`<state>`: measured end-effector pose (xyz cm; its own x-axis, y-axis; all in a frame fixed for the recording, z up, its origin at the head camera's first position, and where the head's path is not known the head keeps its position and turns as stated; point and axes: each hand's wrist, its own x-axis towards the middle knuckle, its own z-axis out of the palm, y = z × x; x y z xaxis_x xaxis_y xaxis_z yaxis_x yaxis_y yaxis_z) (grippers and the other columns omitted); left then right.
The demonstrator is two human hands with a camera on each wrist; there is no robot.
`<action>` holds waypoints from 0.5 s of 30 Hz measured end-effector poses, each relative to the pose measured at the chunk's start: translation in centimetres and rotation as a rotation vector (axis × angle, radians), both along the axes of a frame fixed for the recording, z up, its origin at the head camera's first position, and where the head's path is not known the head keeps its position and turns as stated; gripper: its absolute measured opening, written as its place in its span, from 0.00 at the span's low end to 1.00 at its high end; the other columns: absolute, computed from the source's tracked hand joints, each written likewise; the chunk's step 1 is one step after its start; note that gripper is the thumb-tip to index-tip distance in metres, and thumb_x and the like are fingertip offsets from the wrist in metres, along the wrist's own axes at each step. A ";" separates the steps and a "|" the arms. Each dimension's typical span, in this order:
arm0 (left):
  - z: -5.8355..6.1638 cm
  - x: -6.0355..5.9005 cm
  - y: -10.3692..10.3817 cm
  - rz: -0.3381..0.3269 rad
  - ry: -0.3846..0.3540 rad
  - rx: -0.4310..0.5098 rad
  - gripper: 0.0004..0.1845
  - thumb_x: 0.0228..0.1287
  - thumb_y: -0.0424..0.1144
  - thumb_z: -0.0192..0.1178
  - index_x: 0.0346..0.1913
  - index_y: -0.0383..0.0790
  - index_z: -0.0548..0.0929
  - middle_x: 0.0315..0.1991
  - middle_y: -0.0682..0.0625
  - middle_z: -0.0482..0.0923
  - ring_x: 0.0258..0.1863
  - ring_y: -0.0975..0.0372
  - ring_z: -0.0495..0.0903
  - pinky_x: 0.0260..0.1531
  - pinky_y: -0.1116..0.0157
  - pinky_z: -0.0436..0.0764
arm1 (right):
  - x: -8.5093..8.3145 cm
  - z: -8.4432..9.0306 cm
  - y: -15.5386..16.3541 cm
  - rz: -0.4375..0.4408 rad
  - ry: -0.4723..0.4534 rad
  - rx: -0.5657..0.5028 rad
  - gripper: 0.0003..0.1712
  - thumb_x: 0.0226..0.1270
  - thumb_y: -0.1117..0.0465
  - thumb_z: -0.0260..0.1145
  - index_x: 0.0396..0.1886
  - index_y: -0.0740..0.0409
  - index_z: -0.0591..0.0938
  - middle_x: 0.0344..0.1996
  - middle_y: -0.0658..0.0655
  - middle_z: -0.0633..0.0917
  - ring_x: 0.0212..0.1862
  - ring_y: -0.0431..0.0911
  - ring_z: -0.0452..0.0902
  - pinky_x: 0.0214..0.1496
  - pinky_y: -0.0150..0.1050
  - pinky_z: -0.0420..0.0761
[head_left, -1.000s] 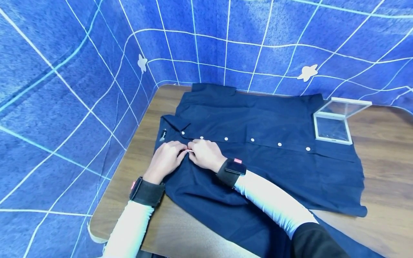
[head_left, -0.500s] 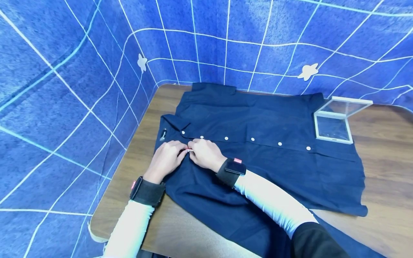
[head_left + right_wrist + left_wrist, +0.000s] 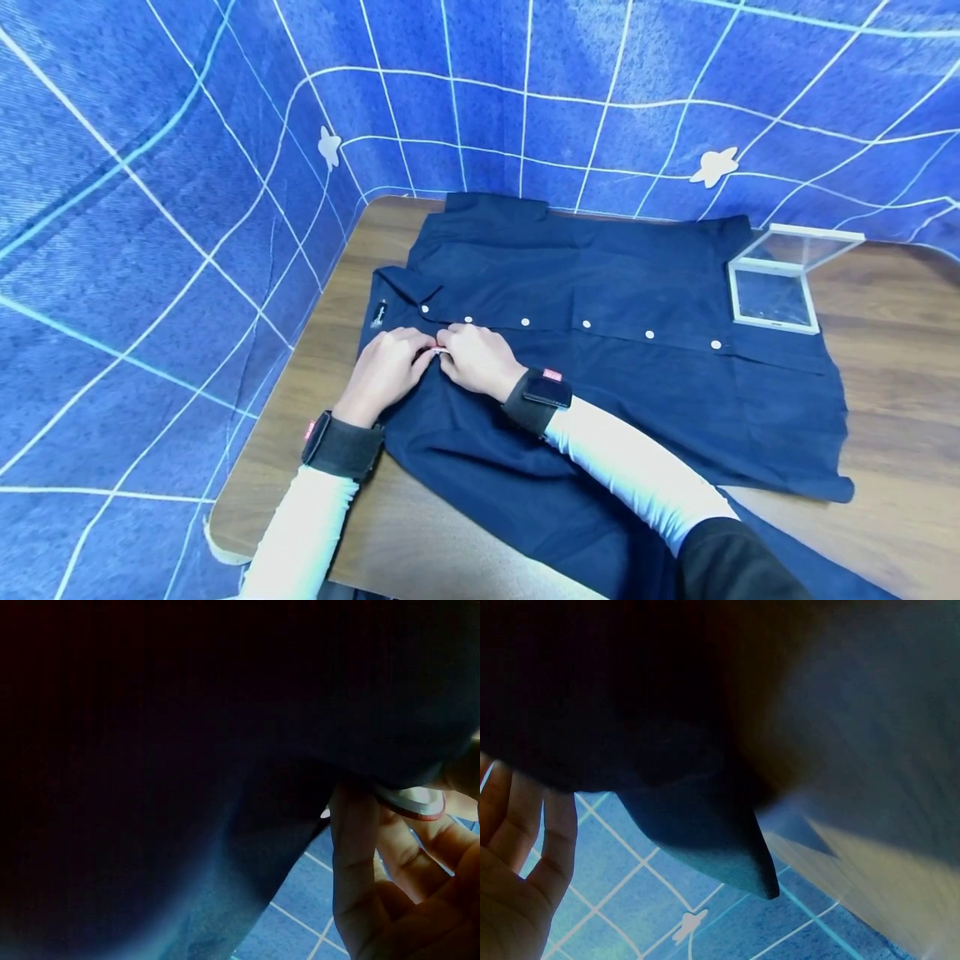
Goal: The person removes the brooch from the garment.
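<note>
A dark navy button-up shirt [image 3: 645, 275] lies spread on the table, its collar toward the left. Over its upper front my left hand [image 3: 386, 371] and right hand [image 3: 477, 357] meet fingertip to fingertip. Between them they pinch a small badge [image 3: 439, 350] with a red edge and a whitish underside. The right wrist view shows the badge [image 3: 420, 801] as a curved, silver-and-red rim close under the dark cloth. Shirt cloth is bunched beneath the fingers. How the badge meets the cloth is hidden by the hands. In the left wrist view the cloth covers most fingertips.
A white-framed case [image 3: 776, 300] with a clear lid raised sits on the shirt's hem at the right. White buttons [image 3: 587, 323] run along the shirt front. The wooden table [image 3: 300, 492] ends at a rounded left corner. Blue gridded curtain [image 3: 525, 108] hangs behind and left.
</note>
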<state>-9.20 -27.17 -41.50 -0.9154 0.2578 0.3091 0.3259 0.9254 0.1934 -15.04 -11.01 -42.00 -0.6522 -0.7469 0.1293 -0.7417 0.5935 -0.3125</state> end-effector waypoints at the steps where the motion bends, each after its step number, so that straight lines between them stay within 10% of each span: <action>1: 0.0 0.0 0.0 0.001 0.001 -0.003 0.05 0.64 0.36 0.64 0.35 0.38 0.87 0.34 0.46 0.86 0.36 0.54 0.84 0.40 0.56 0.82 | 0.0 0.0 0.0 -0.003 0.000 0.003 0.05 0.67 0.57 0.63 0.37 0.52 0.82 0.37 0.52 0.85 0.36 0.48 0.83 0.35 0.45 0.84; 15: 0.1 -0.2 -0.1 0.009 -0.023 -0.015 0.05 0.63 0.36 0.65 0.37 0.40 0.89 0.35 0.47 0.87 0.38 0.54 0.85 0.42 0.57 0.82 | -0.6 0.4 0.9 0.016 -0.035 -0.003 0.08 0.66 0.50 0.65 0.37 0.48 0.83 0.31 0.47 0.81 0.34 0.43 0.79 0.33 0.39 0.81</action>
